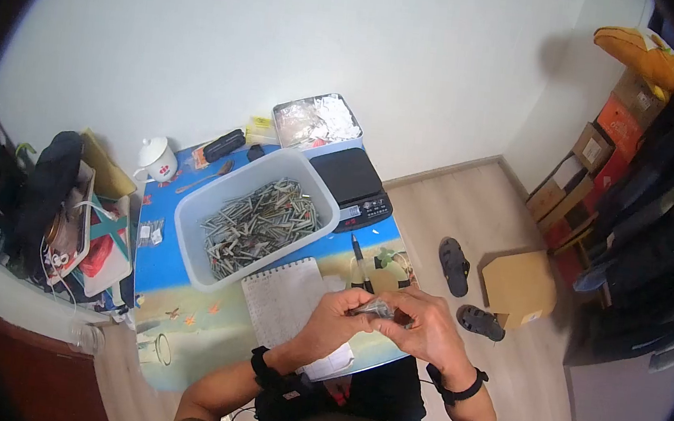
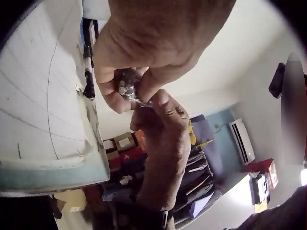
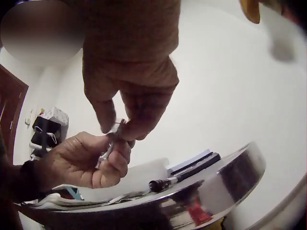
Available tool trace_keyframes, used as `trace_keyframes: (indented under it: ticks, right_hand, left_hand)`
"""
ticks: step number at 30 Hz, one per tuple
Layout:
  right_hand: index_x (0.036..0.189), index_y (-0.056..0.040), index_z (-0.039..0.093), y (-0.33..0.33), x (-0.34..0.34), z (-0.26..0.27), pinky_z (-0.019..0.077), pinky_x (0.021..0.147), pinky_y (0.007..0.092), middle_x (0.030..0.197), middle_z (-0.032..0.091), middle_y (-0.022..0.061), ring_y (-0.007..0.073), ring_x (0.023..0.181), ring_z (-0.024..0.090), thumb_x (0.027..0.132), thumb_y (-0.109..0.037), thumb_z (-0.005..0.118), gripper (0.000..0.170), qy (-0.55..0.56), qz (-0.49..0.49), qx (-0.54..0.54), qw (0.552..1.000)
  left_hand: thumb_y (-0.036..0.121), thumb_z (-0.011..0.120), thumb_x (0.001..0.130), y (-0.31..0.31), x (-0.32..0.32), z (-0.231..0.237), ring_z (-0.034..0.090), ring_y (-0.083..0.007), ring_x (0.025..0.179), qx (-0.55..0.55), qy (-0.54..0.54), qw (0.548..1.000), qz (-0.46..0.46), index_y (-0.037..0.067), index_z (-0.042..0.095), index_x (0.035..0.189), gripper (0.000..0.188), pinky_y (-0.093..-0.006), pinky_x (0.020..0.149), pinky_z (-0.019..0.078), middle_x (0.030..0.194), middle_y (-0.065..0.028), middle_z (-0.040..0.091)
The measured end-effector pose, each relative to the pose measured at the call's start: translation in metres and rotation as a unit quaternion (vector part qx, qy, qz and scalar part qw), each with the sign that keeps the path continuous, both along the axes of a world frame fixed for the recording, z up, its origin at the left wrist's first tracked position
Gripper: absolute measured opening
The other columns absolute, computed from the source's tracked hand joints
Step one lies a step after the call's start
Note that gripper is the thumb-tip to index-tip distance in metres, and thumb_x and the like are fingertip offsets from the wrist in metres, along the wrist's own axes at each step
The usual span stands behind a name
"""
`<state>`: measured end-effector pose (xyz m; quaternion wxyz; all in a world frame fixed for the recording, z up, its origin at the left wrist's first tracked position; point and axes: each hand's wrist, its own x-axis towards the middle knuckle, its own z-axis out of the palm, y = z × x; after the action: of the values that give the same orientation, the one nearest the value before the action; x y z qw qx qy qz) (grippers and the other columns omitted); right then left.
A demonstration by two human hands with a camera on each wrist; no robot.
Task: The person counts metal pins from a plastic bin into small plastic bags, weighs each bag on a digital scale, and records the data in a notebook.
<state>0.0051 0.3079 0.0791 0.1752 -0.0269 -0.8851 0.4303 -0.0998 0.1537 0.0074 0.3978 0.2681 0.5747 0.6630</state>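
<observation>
Both hands meet over the table's near right edge, around a small clear plastic bag (image 1: 376,306) of small dark and silvery pieces. My left hand (image 1: 333,322) pinches one side of it between thumb and curled fingers. The right hand (image 1: 427,326) pinches the other side from above, its fingertips close to the left ones. In the left wrist view the crinkled bag (image 2: 128,88) shows between the fingers. From the right wrist, the bag (image 3: 113,140) is partly hidden by the fingers. Just under the hands lie a spiral notebook (image 1: 284,299) and a black pen (image 1: 359,257).
A white plastic tub (image 1: 191,233) full of small metal rods stands mid-table. Behind it are a black digital scale (image 1: 348,175) and a tin (image 1: 280,128) with foil-like contents. A lidded white mug (image 1: 157,159) and small packets (image 1: 150,233) lie left. Sandals (image 1: 453,266) and cardboard (image 1: 521,283) are on the floor.
</observation>
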Motion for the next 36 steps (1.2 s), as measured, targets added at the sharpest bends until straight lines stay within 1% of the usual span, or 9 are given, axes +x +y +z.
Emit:
trace_keyframes:
  ticks: [3,7,9,12,27,28,29,33,36]
  right_hand:
    - [0.095,-0.0022,0.07,0.014,-0.007,-0.009,0.0515,0.059,0.0385,0.081,0.066,0.0162,0.033,0.067,0.065,0.081,-0.013,0.074,0.018,-0.026,0.003,0.036,0.999]
    - [0.098,-0.0023,0.071,0.018,-0.015,-0.017,0.0505,0.056,0.0363,0.074,0.065,0.0148,0.0291,0.062,0.063,0.081,-0.008,0.073,0.018,-0.026,0.013,0.041,0.999]
    - [0.09,-0.0003,0.067,0.016,-0.019,-0.023,0.0511,0.058,0.0407,0.074,0.064,0.0161,0.0334,0.065,0.063,0.084,-0.007,0.07,0.01,-0.03,0.019,0.167,0.985]
    - [0.085,-0.0002,0.062,0.012,-0.025,-0.022,0.0508,0.059,0.0431,0.073,0.062,0.0159,0.0356,0.068,0.064,0.085,-0.007,0.068,0.009,-0.052,0.02,0.184,0.981]
    - [0.083,-0.0004,0.059,0.049,-0.051,-0.002,0.0473,0.058,0.0389,0.073,0.057,0.0173,0.0355,0.064,0.059,0.093,-0.014,0.064,0.017,-0.058,0.044,0.026,0.997]
    - [0.084,-0.0001,0.058,0.056,-0.056,-0.007,0.0443,0.055,0.035,0.067,0.053,0.0125,0.0263,0.059,0.056,0.094,-0.013,0.062,0.017,-0.081,0.027,-0.032,0.996]
    - [0.084,-0.0001,0.058,0.063,-0.064,-0.006,0.0443,0.055,0.035,0.067,0.053,0.0125,0.0263,0.059,0.056,0.094,-0.013,0.062,0.017,-0.079,0.024,-0.03,0.996]
    - [0.079,-0.0024,0.056,0.089,-0.117,0.014,0.0391,0.052,0.0256,0.065,0.05,-0.002,0.0059,0.059,0.048,0.098,-0.012,0.056,0.021,-0.098,-0.012,-0.123,0.987]
    - [0.077,-0.0031,0.056,0.11,-0.169,0.001,0.039,0.05,0.0244,0.066,0.052,-0.0021,0.0055,0.056,0.047,0.098,-0.015,0.056,0.024,-0.075,-0.003,-0.144,0.987]
  left_hand:
    - [0.002,0.07,0.086,0.002,-0.008,0.004,0.062,-0.0083,0.087,-0.017,-0.012,1.0,-0.022,-0.001,0.064,0.11,0.024,-0.0244,0.08,0.0503,0.097,-0.0037,0.069]
    - [0.001,0.07,0.085,0.005,-0.011,0.0,0.062,-0.0085,0.087,-0.014,-0.039,0.999,-0.001,-0.001,0.064,0.11,0.026,-0.0246,0.08,0.0501,0.097,-0.0038,0.068]
    - [0.0,0.071,0.084,0.005,-0.016,-0.007,0.062,-0.0083,0.087,-0.033,-0.038,0.999,0.007,-0.001,0.064,0.11,0.027,-0.0243,0.08,0.0501,0.098,-0.0032,0.068]
    - [0.001,0.067,0.086,0.002,-0.024,-0.014,0.06,-0.0085,0.092,-0.05,-0.039,0.998,-0.003,-0.003,0.061,0.115,0.03,-0.0248,0.083,0.049,0.104,-0.0038,0.067]
    - [0.008,0.06,0.095,-0.002,-0.04,-0.021,0.065,-0.0184,0.098,0.069,-0.149,0.985,-0.043,-0.002,0.055,0.121,0.028,-0.0339,0.09,0.0529,0.109,-0.0136,0.067]
    - [0.008,0.06,0.095,-0.003,-0.039,-0.021,0.065,-0.0184,0.098,0.07,-0.148,0.985,-0.046,-0.002,0.055,0.121,0.028,-0.0339,0.09,0.0529,0.109,-0.0136,0.067]
    - [0.009,0.059,0.096,-0.003,-0.039,-0.02,0.065,-0.019,0.098,0.069,-0.159,0.984,-0.04,-0.001,0.055,0.121,0.027,-0.0346,0.09,0.053,0.109,-0.0141,0.067]
    - [0.01,0.061,0.097,-0.004,-0.04,-0.024,0.064,-0.0156,0.099,0.083,-0.165,0.981,-0.059,-0.001,0.056,0.12,0.027,-0.0311,0.09,0.0521,0.111,-0.0121,0.067]
    - [0.01,0.06,0.097,-0.005,-0.039,-0.019,0.063,-0.0142,0.1,0.065,-0.149,0.984,-0.074,-0.001,0.056,0.121,0.026,-0.0295,0.091,0.0514,0.111,-0.0103,0.067]
